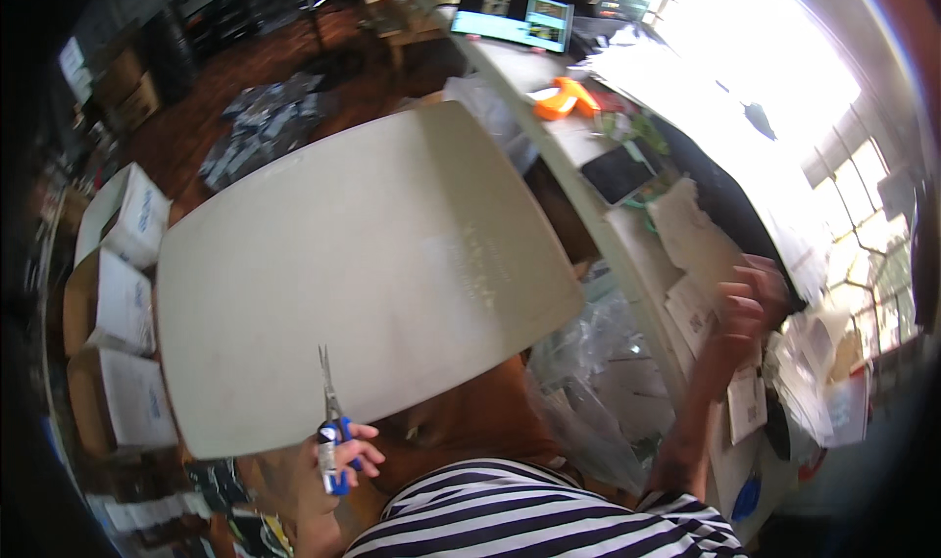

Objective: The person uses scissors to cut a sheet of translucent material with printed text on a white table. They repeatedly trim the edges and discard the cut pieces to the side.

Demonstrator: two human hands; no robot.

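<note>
My left hand (358,453) is closed around a pair of blue-handled scissors (331,423) at the near edge of the white table (343,254). Their slim metal blades point up and away from me, over the tabletop. Far to the right, my right hand (750,298) reaches over the cluttered desk with curled fingers, slightly blurred. A torn beige piece of cardboard or paper (694,233) meets its fingers and seems gripped. Below that hand lie pale printed cards (689,308).
Along the right runs a long desk (637,254) with a dark phone (619,171), an orange tool (566,99) and a lit screen (513,16). White boxes (125,308) line the table's left side. Clear plastic bags (598,362) fill the gap between table and desk.
</note>
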